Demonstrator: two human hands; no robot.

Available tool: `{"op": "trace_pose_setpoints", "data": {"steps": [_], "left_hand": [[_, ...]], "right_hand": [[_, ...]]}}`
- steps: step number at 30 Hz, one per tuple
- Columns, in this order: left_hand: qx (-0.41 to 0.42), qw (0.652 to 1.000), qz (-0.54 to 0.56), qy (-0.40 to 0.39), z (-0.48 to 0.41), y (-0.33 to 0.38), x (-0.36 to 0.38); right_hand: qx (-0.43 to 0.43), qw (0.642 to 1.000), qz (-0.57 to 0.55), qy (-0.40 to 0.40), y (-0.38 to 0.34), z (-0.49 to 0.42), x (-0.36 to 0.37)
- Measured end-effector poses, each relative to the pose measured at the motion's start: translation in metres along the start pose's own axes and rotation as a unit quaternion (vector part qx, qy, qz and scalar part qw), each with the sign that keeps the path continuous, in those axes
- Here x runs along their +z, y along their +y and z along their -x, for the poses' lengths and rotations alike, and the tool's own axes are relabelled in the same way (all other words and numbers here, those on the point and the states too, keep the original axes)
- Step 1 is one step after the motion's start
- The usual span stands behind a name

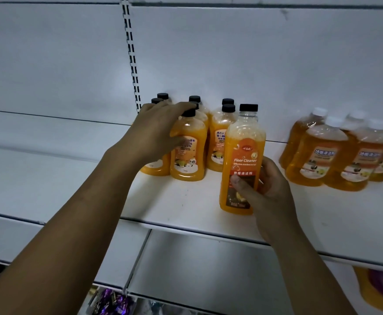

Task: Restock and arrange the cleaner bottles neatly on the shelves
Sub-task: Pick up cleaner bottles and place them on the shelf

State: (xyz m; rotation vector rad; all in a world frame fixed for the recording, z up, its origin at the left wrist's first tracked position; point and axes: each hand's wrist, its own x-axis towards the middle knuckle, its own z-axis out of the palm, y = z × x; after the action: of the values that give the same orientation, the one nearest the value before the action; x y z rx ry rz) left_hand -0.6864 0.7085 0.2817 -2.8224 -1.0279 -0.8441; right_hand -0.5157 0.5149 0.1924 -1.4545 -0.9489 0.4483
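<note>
Orange liquid fills the tall clear plastic floor cleaner bottle (242, 153) with a black cap that my right hand (269, 189) holds upright near the front edge of the white metal shelf (181, 201). My thumb lies across the lower label and my fingers curl round the far side, so part of the label is covered. I cannot tell whether the base rests on the shelf or hangs just above it.

Just to its left, my left hand (156, 135) grips the squat orange bottle (189, 155) at the front of a group of black-capped bottles (220, 137). My thumb is on its label and my fingers reach over its shoulder beside the cap. My hand and wrist hide most of the bottles on the group's left side; of those at the back only caps show, so I cannot count them surely.

Further right, apart from the group, stand white-capped amber bottles (327, 153), blurred, the last one cut by the frame edge.

Below the shelf, shiny purple wrappers (115, 303) and an orange and purple container (377, 289) are dim and cut off.
</note>
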Motion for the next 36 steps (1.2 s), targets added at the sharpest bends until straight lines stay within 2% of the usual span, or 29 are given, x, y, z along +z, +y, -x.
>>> {"op": "trace_pose_setpoints", "data": {"steps": [12, 16, 20, 27, 34, 36], "left_hand": [[0.003, 0.999, -0.027, 0.039, 0.015, 0.008, 0.007], [-0.013, 0.997, 0.006, 0.078, 0.037, 0.012, 0.008], [0.002, 0.988, 0.089, 0.126, 0.079, 0.016, 0.01], [0.002, 0.988, 0.156, -0.005, 0.105, 0.034, 0.04], [0.135, 0.963, 0.22, -0.074, 0.111, 0.095, 0.082], [0.152, 0.958, 0.23, -0.086, 0.113, 0.113, 0.089]], "right_hand": [[0.005, 1.0, -0.001, 0.002, 0.004, 0.0, -0.001], [-0.005, 1.0, -0.004, 0.006, 0.003, 0.001, -0.002], [-0.022, 1.0, -0.006, 0.021, 0.0, 0.005, -0.004], [-0.035, 0.995, 0.034, 0.085, -0.01, 0.032, -0.014], [-0.021, 0.977, 0.066, 0.203, -0.01, 0.096, -0.064], [-0.011, 0.971, 0.078, 0.227, -0.012, 0.117, -0.079]]}}
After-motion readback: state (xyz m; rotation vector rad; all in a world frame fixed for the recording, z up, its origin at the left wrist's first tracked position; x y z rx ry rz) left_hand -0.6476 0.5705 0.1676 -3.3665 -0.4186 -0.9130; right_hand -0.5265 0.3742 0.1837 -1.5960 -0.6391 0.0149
